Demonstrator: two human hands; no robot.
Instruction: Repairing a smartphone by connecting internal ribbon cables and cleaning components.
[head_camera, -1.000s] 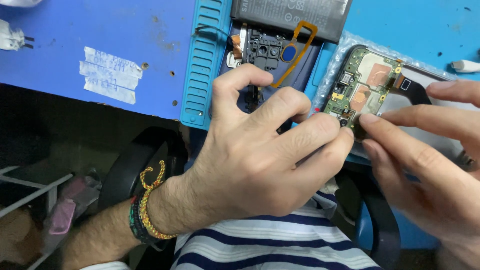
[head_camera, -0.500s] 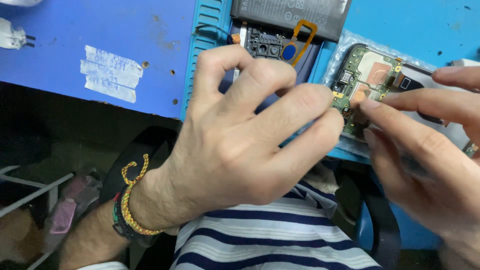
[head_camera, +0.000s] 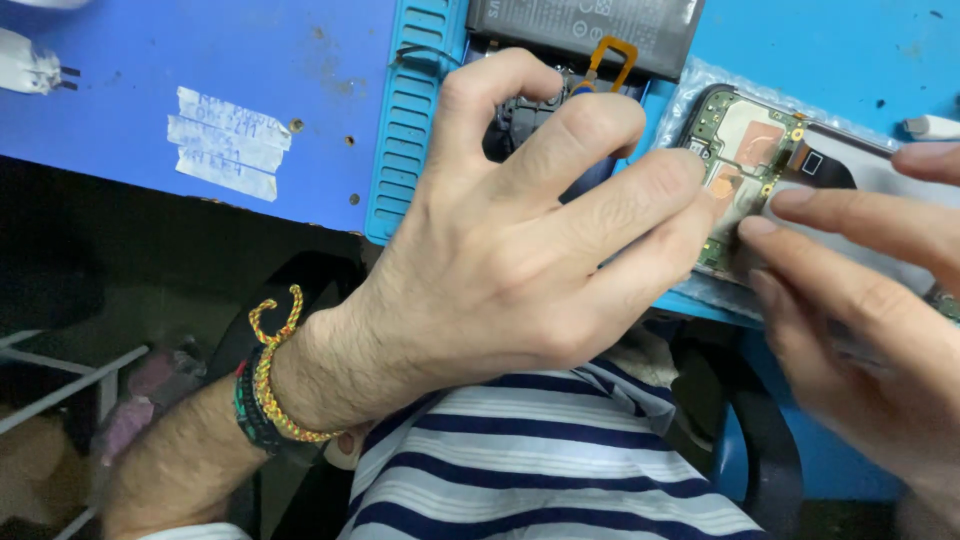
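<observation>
The left hand (head_camera: 510, 270) arches over the near edge of the blue table (head_camera: 200, 60), fingers spread and bent, its grip narrowed so that the two lowest fingertips press on the opened phone (head_camera: 745, 150); whether they pinch anything cannot be told. That phone lies just beyond these fingertips, its green board and copper patches showing, resting on a clear plastic wrap. The right hand (head_camera: 870, 290) comes in from the other side, fingers stretched out flat, its grip loose and holding nothing, two fingertips touching the phone's board right beside the left hand's. Above the left hand's knuckles lies a second opened device with a dark grey battery (head_camera: 585, 25) and an orange loop, set on a ribbed light-blue mat (head_camera: 410, 120). Far to the left of the grip, white paper labels (head_camera: 225, 140) stick to the table. A woven yellow bracelet (head_camera: 270, 370) circles the left wrist.
</observation>
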